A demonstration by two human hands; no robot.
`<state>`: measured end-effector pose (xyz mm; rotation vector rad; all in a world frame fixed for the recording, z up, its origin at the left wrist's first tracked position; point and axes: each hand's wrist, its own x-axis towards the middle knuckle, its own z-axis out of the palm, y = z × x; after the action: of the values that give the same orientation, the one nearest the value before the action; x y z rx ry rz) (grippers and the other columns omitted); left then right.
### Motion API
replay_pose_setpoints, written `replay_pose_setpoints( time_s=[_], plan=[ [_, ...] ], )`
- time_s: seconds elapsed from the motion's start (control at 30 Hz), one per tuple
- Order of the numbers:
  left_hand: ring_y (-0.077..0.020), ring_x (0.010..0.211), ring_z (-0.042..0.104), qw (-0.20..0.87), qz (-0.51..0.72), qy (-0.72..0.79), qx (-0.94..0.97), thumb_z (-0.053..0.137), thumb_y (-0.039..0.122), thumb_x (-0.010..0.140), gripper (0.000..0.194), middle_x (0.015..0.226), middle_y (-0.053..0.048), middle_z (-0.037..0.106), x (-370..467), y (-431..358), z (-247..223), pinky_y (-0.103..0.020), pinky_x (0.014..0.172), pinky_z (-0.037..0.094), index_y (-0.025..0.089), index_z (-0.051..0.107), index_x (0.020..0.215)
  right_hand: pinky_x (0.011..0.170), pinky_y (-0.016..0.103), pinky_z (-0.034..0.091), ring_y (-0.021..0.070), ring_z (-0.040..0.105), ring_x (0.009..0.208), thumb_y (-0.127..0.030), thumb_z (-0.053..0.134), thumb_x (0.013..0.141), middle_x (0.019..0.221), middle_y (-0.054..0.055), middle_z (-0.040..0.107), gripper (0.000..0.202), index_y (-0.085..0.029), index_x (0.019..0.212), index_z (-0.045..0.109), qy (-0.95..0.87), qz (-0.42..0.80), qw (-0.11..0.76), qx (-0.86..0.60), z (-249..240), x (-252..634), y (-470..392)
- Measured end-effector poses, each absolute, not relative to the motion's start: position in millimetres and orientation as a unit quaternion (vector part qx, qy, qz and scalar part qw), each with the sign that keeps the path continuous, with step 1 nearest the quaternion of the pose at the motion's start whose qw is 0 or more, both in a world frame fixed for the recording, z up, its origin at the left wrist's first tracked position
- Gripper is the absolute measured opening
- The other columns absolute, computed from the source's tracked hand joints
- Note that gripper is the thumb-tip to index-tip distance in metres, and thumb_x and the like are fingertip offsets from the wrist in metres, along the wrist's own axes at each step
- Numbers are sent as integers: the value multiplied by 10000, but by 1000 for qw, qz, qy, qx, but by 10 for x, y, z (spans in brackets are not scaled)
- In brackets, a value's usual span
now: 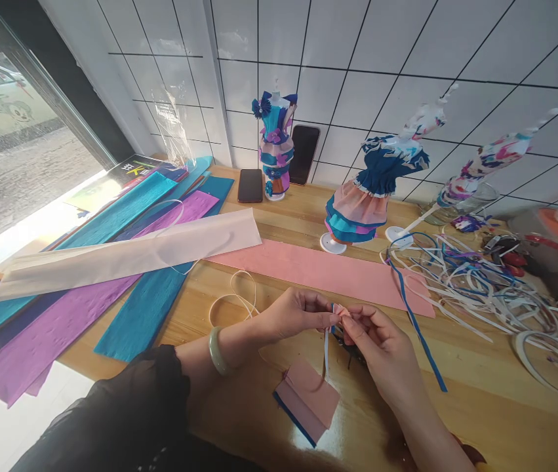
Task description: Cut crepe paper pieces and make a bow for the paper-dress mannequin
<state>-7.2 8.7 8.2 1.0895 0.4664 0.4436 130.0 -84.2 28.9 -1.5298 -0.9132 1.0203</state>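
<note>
Near the middle of the table, my left hand [303,313] and my right hand [374,331] meet at a small gathered piece of pink paper [340,311]. Both hands pinch it between thumb and fingers. A thin white strip [326,351] hangs down from it. Just below lies a folded stack of pink and blue paper [308,400]. A dark object, partly hidden by my right hand, rests under the fingers. Behind my hands a long pink strip [328,272] lies flat across the table.
Teal, purple and cream paper strips [136,252] overlap at the left. Small dressed mannequins [276,147] and two phones [250,185] stand or lie by the tiled wall. Tangled thin strips [475,282] and a tape roll [551,360] are at the right.
</note>
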Motion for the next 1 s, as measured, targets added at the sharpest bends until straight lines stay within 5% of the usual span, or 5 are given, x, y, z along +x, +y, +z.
replay_pose_setpoints(
  time_s=[0.5, 1.0],
  plan=[
    [-71, 625, 508, 846, 234, 227, 422, 731, 392, 644, 323, 876, -67, 632, -66, 107, 119, -235, 640, 416, 112, 675, 796, 530, 254, 471, 125, 526, 573, -419, 619, 759, 694, 17, 597, 262, -201, 903, 603, -399, 406, 523, -633, 323, 1297, -833],
    [-98, 735, 514, 875, 222, 218, 372, 740, 386, 639, 333, 850, -55, 601, -93, 54, 222, -229, 704, 408, 128, 688, 844, 628, 285, 469, 167, 557, 679, -395, 633, 748, 791, 39, 633, 204, -215, 844, 640, -461, 384, 464, -652, 218, 1252, -875]
  ],
)
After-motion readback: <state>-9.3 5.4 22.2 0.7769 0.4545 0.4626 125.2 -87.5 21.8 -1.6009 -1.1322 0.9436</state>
